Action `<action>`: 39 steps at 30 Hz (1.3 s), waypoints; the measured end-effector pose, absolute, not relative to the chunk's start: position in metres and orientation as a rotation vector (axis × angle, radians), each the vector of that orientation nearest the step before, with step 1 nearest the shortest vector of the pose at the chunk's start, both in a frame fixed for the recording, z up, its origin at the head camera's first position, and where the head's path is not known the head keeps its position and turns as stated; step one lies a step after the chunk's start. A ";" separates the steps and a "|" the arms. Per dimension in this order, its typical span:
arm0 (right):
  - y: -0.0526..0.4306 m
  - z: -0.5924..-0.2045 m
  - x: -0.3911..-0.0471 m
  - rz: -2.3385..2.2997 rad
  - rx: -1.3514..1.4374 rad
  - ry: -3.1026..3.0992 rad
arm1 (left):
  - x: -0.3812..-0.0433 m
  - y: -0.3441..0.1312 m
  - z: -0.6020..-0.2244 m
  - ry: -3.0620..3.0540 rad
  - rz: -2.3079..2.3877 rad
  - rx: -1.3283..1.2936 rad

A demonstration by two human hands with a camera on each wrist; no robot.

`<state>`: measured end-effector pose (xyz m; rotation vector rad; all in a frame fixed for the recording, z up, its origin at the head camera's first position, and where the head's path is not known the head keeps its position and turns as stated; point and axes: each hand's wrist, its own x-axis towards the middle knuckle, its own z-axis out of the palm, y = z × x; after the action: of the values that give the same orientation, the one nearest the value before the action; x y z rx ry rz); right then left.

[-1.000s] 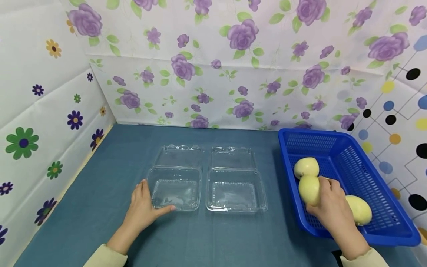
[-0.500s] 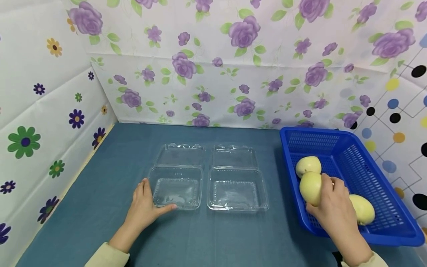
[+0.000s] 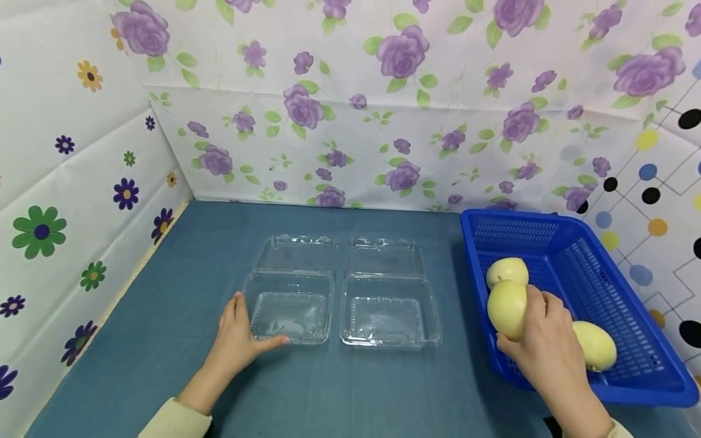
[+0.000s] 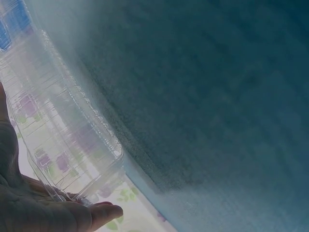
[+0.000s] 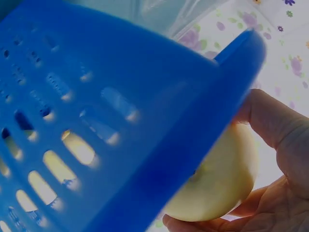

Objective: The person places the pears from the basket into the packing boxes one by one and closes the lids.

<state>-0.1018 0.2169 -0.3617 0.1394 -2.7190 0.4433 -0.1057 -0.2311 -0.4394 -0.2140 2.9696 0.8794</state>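
In the head view my right hand [image 3: 547,344] grips a pale yellow-green melon [image 3: 507,309] inside the blue basket [image 3: 648,392], its thumb on the near side. The right wrist view shows the held melon [image 5: 217,179] partly hidden by the basket's wall [image 5: 145,121]. A second melon [image 3: 505,271] lies just behind it; another melon [image 3: 596,345] lies to the right of the hand. My left hand [image 3: 235,344] rests with straight, spread fingers at the near left corner of the left clear plastic clamshell [image 3: 289,313]. In the left wrist view the thumb [image 4: 104,212] lies along the box.
A second clear clamshell [image 3: 390,313] stands right beside the first, both with lids laid back. All of it rests on a blue-green cloth [image 3: 350,389]. Flowered sheeting [image 3: 350,146] rises at the back, with patterned sheets on both sides.
Over the last half second, the right hand has shifted slightly left with the melon. The left hand and both clamshells stay put; the head view has drifted a little.
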 end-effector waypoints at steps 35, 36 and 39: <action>0.158 -0.360 -0.104 0.615 0.290 -2.748 | -0.106 -0.235 -0.443 2.944 0.970 -0.228; 0.156 -0.360 -0.104 0.623 0.287 -2.757 | -0.106 -0.235 -0.442 2.943 0.969 -0.229; 0.148 -0.358 -0.105 0.649 0.284 -2.779 | -0.107 -0.236 -0.442 2.937 0.968 -0.228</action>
<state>-0.1046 0.1484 -0.3584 0.2841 -2.7793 0.6494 -0.1066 -0.2356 -0.4419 -0.2284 2.9371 0.9682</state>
